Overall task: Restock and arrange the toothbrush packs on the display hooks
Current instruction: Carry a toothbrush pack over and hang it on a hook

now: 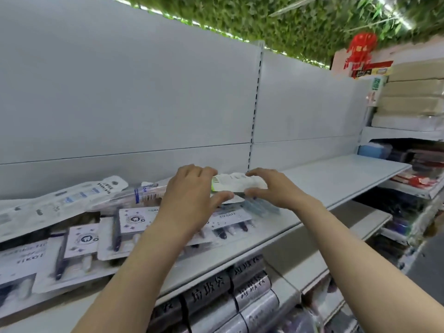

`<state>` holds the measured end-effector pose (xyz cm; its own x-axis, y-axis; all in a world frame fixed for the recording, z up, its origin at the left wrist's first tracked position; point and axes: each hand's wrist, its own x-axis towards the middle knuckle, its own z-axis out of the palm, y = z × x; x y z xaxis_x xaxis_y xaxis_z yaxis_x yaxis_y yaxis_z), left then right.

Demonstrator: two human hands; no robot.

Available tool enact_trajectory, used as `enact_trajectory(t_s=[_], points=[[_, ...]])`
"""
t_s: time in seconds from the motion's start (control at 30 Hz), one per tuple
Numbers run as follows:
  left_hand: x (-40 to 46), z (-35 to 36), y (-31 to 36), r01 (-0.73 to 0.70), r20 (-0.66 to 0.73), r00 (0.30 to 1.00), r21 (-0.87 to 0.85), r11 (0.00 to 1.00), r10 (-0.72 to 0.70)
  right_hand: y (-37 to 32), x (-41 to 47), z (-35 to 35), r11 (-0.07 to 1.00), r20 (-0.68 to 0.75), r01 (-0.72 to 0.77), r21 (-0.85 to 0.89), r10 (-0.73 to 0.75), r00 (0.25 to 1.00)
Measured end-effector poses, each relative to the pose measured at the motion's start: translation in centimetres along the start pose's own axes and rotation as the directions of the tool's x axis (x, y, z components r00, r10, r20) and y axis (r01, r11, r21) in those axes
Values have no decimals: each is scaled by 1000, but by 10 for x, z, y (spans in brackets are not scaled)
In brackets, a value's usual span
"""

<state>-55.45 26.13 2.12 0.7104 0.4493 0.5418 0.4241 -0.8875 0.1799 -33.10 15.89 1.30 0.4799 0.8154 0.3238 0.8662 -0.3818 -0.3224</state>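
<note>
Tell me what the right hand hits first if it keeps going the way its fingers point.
The right hand points left, across the shelf. Its fingers already touch the white toothbrush pack held between both hands; going on, they would likely meet the left hand next, though depth is unclear.

White toothbrush pack (236,181) held flat above shelf; other toothbrush packs (134,227) lying overlapped on shelf (336,179).

Glossy clear-plastic toothbrush packs (134,227) with paper cards lie on a smooth, matt painted-metal shelf (336,179).
</note>
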Motion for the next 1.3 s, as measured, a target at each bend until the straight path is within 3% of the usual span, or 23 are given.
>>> enact_trajectory(t_s=[0.17, 0.27, 0.33, 0.47, 0.57, 0.7, 0.87, 0.97, 1.03, 1.13, 1.3], points=[[15, 8, 4, 99, 63, 993, 37, 994, -102, 30, 43, 11, 997, 167, 72, 25, -75, 983], [24, 16, 9, 168, 32, 985, 49, 985, -170, 49, 64, 13, 984, 193, 160, 81, -173, 966], [32, 24, 21, 194, 4, 981, 18, 981, -194, 61, 75, 13, 948, 126, 302, 103, -313, 941], [62, 48, 55, 231, -28, 971, -111, 967, -236, 87, 90, 7, 837, -229, 515, 184, -473, 851], [84, 69, 78, 267, -116, 945, -268, 926, -306, 107, 91, -8, 756, -375, 506, 416, -364, 852], [95, 91, 107, 215, -283, 878, -486, 847, -385, 130, 86, -27, 546, -372, 455, 704, -262, 891], [94, 105, 146, 209, -257, 766, -767, 607, -589, 150, 82, -34, 593, -481, 491, 638, -191, 855], [87, 115, 154, 177, -206, 668, -890, 421, -715, 163, 82, -31, 625, -439, 403, 669, -105, 892], [82, 120, 159, 154, -172, 614, -931, 330, -771, 167, 82, -23, 565, -348, 320, 760, -62, 936], [75, 123, 166, 133, -171, 588, -944, 303, -791, 165, 79, -15, 364, -205, 208, 908, -48, 978], [68, 125, 171, 92, -191, 517, -957, 276, -834, 163, 75, -17, 238, -195, 199, 951, -40, 980]])
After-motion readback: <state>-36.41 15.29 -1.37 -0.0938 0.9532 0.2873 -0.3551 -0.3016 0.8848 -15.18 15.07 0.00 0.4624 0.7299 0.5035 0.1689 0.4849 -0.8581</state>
